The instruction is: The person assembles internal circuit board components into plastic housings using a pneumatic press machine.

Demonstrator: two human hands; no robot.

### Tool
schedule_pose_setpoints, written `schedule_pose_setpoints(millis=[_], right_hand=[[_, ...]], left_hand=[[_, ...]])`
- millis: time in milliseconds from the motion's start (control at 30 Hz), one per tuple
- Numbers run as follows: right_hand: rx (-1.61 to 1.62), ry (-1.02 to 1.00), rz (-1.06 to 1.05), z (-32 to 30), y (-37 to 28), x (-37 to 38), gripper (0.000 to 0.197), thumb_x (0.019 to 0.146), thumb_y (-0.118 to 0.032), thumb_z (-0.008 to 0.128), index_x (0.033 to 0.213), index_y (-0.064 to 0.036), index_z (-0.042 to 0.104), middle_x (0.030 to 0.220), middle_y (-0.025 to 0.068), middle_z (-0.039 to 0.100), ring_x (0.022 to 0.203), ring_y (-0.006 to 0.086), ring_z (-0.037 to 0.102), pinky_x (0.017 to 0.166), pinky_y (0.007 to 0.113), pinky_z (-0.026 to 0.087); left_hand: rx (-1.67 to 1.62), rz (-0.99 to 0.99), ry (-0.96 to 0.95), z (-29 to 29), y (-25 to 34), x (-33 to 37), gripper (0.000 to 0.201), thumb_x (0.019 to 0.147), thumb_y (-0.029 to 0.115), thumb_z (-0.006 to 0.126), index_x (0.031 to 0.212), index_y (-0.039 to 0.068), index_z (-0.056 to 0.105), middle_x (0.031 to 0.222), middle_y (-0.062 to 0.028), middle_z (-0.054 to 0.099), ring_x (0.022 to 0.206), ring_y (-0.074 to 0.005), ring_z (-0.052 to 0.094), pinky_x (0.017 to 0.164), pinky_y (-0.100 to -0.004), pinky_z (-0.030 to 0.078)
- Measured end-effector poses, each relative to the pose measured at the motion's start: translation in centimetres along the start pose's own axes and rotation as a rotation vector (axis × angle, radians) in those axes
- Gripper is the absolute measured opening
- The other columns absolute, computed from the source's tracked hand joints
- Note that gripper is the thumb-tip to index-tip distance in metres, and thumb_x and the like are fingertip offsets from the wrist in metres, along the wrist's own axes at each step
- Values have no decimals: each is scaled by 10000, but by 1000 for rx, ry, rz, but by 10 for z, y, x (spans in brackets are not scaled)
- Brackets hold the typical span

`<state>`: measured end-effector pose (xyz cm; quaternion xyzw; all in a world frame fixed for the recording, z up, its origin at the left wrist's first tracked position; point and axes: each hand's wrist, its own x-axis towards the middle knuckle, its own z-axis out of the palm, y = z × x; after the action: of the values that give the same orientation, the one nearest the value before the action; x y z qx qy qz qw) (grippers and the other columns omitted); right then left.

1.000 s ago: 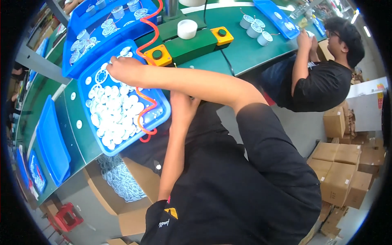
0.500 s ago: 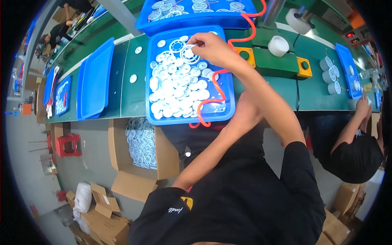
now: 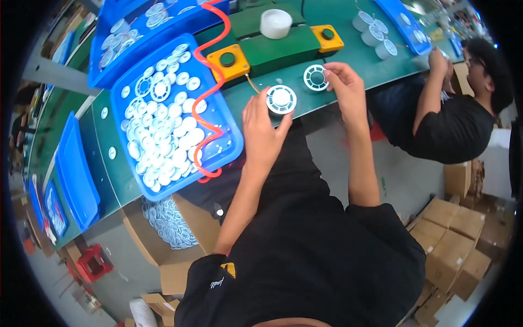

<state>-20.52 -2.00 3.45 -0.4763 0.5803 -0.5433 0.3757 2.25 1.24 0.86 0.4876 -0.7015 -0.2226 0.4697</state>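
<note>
My left hand [image 3: 263, 126] grips a round white part with a slotted rim and a raised centre [image 3: 281, 99], thumb and fingers on either side of it, at the front edge of the green bench. To its right, my right hand [image 3: 349, 91] pinches a white slotted ring [image 3: 315, 78] by its right edge; dark green shows through its middle. Left of my left hand lies a blue tray [image 3: 231, 143] heaped with small white round caps [image 3: 163, 139]. Two slotted rings [image 3: 160, 90] rest among the caps toward the tray's far end.
A green fixture [image 3: 272, 50] with a white round block [image 3: 275, 24] and two yellow button boxes [image 3: 227, 60] stands behind my hands. A coiled red hose [image 3: 209, 126] hangs over the tray. White cylindrical parts [image 3: 372, 35] stand farther right, near a co-worker [image 3: 452, 114].
My right hand has left the tray and now holds a slotted ring to its right. My left hand has come up over the bench with a round part. The view has swung right.
</note>
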Motion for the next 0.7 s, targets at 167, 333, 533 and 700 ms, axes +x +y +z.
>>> schedule_pose_setpoints(millis=[167,333,533,700], right_hand=[[-543,134,-243,11,-3,-19,335,960,-119,726,1262,15,672,1193,145,675,1035,275,667,896,368,542],[-889,71,-490,19,5,-25,404,871,-105,784,1250,-11,684,1252,168,651,1142,375,593,997,444,493],[-823,-41,-434,17,-10,-30,483,835,-93,814,1286,1,667,1251,161,649,1144,365,592,994,437,496],[-825,-72,-496,12,-4,-37,537,814,-126,853,1288,27,651,1285,167,652,1178,359,590,1010,431,492]], left_hand=[[11,9,-18,-1,1,-2,681,810,151,856,1384,-20,532,1243,-239,660,1198,-454,608,1113,-524,435],[-48,-40,-18,-6,7,2,643,796,136,851,1353,-7,565,1247,-223,673,1184,-424,631,1128,-516,432],[-78,-65,-33,-9,1,1,623,808,163,854,1353,34,584,1251,-201,666,1204,-397,614,1047,-460,461],[-81,-86,-61,-8,3,3,655,779,122,854,1351,4,559,1272,-226,658,1200,-431,617,1118,-517,424]])
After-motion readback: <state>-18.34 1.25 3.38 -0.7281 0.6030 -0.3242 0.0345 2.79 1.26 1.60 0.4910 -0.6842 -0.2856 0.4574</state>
